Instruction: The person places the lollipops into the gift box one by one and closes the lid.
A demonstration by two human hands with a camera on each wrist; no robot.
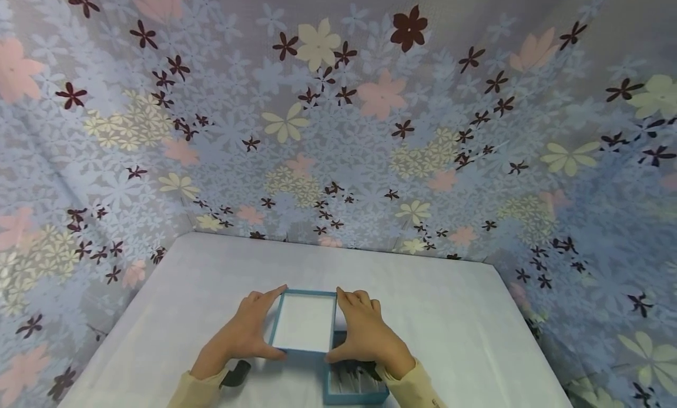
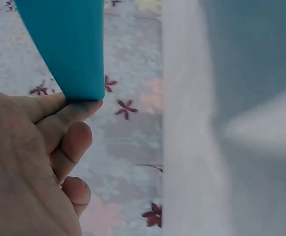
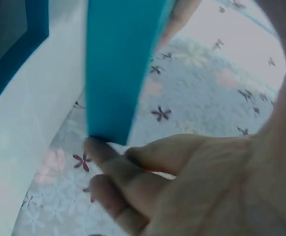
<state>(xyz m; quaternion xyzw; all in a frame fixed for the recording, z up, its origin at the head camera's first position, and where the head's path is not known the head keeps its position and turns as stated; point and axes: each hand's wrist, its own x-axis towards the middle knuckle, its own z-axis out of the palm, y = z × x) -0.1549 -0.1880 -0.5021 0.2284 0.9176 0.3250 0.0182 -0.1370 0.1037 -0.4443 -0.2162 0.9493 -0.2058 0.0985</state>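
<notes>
Both hands hold a square teal box lid [image 1: 305, 321], its white inside facing up in the head view. My left hand [image 1: 247, 328] grips its left side, thumb at the near corner and fingers at the far one. On the opposite side, my right hand [image 1: 367, 330] holds it the same way. Fingertips press the end of a teal side wall [image 2: 79, 54] in the left wrist view, and of another wall [image 3: 116, 73] in the right. Below the right hand, a teal box [image 1: 355, 398] stands on the table with clear, shiny contents, partly hidden by that hand.
A white-covered table [image 1: 449, 314] spreads around the hands. Flower-printed cloth [image 1: 338, 131] hangs behind it and at both sides. A dark wrist-worn device [image 1: 236, 374] shows beside the left sleeve.
</notes>
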